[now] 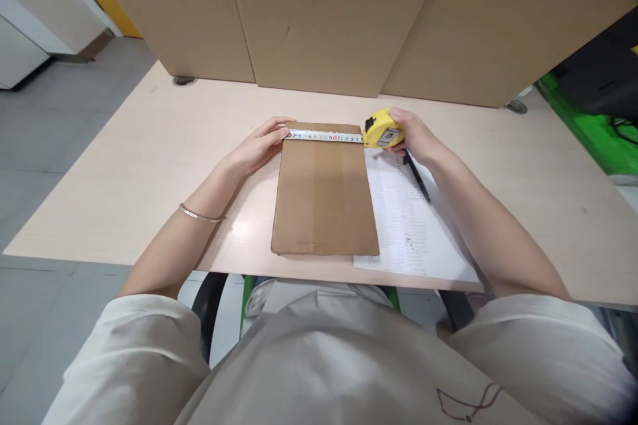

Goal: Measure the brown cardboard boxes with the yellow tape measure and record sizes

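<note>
A flat brown cardboard box (326,199) lies on the table in front of me. Across its far end stretches the blade of a yellow tape measure (383,129), with numbers facing up. My right hand (413,133) is closed around the tape measure's case, just beyond the box's right edge. At the box's far left corner, my left hand (264,143) pinches the blade's end against the edge. A black pen (417,178) rests below my right hand on a printed paper sheet (413,232), which lies to the right of the box and partly beneath it.
Large cardboard boxes (333,20) stand along the table's back edge. The pale wooden table (129,166) reaches out to both sides. Its near edge runs close to my body. A green and black area (588,119) shows beyond the right side.
</note>
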